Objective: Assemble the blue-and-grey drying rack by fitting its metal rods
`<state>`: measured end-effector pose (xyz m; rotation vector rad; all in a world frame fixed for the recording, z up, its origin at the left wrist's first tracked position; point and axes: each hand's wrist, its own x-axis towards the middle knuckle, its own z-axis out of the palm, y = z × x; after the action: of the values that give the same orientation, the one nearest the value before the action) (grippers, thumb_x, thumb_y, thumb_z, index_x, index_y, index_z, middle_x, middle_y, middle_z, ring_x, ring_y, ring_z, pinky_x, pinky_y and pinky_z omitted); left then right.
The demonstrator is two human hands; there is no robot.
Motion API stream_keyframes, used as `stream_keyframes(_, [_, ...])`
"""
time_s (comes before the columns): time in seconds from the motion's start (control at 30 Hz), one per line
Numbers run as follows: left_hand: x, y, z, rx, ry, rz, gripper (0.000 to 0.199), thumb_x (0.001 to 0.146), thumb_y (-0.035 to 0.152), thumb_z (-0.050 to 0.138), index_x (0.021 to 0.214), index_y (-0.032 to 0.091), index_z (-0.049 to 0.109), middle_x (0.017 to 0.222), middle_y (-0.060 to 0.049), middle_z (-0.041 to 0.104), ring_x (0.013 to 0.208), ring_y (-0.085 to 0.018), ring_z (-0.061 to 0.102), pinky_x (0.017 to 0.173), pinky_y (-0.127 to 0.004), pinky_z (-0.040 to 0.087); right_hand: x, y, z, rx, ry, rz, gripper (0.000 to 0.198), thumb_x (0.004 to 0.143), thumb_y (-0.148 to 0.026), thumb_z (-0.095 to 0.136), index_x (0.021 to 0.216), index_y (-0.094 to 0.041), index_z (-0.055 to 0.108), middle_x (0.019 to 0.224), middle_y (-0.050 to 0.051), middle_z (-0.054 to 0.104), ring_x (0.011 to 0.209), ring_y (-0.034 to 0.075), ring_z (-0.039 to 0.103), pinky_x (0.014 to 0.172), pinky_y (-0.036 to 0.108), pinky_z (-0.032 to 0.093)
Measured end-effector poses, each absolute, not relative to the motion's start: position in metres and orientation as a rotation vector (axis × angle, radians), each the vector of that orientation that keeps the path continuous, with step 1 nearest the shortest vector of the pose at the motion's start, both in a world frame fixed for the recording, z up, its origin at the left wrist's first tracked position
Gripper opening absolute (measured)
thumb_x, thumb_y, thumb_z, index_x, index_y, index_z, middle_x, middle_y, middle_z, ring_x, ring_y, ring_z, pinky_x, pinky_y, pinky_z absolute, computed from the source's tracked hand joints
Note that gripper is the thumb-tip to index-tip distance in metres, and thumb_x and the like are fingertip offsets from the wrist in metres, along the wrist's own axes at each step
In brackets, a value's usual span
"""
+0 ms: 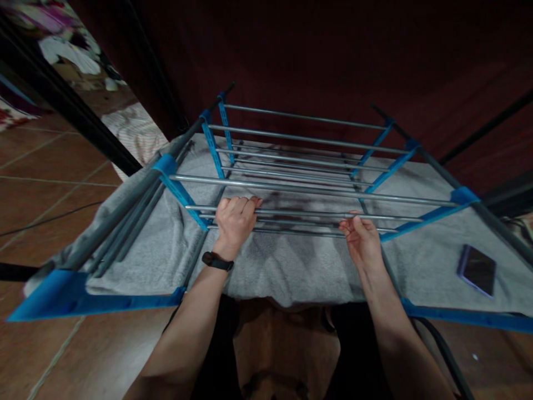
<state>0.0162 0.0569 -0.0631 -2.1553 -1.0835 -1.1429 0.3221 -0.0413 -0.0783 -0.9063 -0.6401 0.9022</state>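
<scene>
We find the left hand (236, 218) wrapped round a metal rod (300, 213), near side of the rack (308, 190) — its fingers hide that stretch. The right hand (361, 236) meets the rod, fingers half-curled — whether gripping, we cannot tell. The rack's right edge is cut off.

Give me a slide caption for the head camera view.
Left hand gripping and right hand touching a metal rod of a blue-bracketed rack above grey cloth.

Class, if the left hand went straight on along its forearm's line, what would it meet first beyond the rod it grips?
Probably the next metal rod, beyond the left hand and its gripped rod; depth is unclear, so the hand might pass underneath.
</scene>
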Motion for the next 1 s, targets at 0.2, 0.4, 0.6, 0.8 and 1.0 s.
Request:
stream_keyframes(0.2, [0.019,0.058,-0.062,-2.142,-1.077,-1.175,0.018,0.097,0.027,0.052,0.087,0.021,0.066,0.063,-0.002,0.057,0.067,-0.018,0.052,0.064,-0.038,0.026,0.32,-0.041,-0.075,-0.913,-0.647,0.899,0.03,0.069,-0.039,0.087,0.087,-0.022,0.069,0.075,-0.003,0.073,0.064,0.011,0.07,0.063,0.024,0.059])
stream_keyframes(0.4, [0.02,0.057,-0.059,-2.153,-1.101,-1.177,0.019,0.097,0.027,0.051,0.087,0.022,0.065,0.064,-0.003,0.057,0.068,-0.019,0.052,0.064,-0.038,0.026,0.306,-0.048,-0.076,-1.082,-0.79,0.789,0.031,0.084,-0.052,0.069,0.079,-0.022,0.066,0.076,0.002,0.074,0.062,0.014,0.067,0.062,0.027,0.056])
stream_keyframes(0.6, [0.021,0.057,-0.059,-2.126,-1.094,-1.16,0.018,0.097,0.027,0.052,0.084,0.021,0.064,0.063,-0.003,0.058,0.067,-0.019,0.052,0.063,-0.038,0.025,0.291,-0.062,-0.078,-1.37,-1.316,0.169,0.018,0.094,-0.04,0.058,0.091,-0.026,0.07,0.091,0.003,0.073,0.09,0.02,0.066,0.087,0.036,0.051])
stream_keyframes(0.8, [0.019,0.057,-0.061,-2.171,-1.114,-1.184,0.02,0.097,0.027,0.049,0.087,0.021,0.066,0.065,-0.004,0.057,0.07,-0.02,0.053,0.066,-0.038,0.028,0.276,-0.056,-0.066,-1.369,-1.729,-0.357,0.026,0.094,-0.023,0.054,0.118,-0.027,0.063,0.11,0.007,0.069,0.11,0.025,0.061,0.1,0.046,0.044])
stream_keyframes(1.0, [0.019,0.056,-0.06,-2.118,-1.051,-1.16,0.018,0.096,0.024,0.05,0.086,0.021,0.065,0.063,-0.003,0.058,0.066,-0.019,0.053,0.065,-0.038,0.028,0.252,-0.032,-0.046,-1.381,-2.033,-0.413,0.034,0.1,-0.025,0.047,0.133,-0.025,0.053,0.119,0.007,0.067,0.112,0.023,0.059,0.109,0.047,0.037])
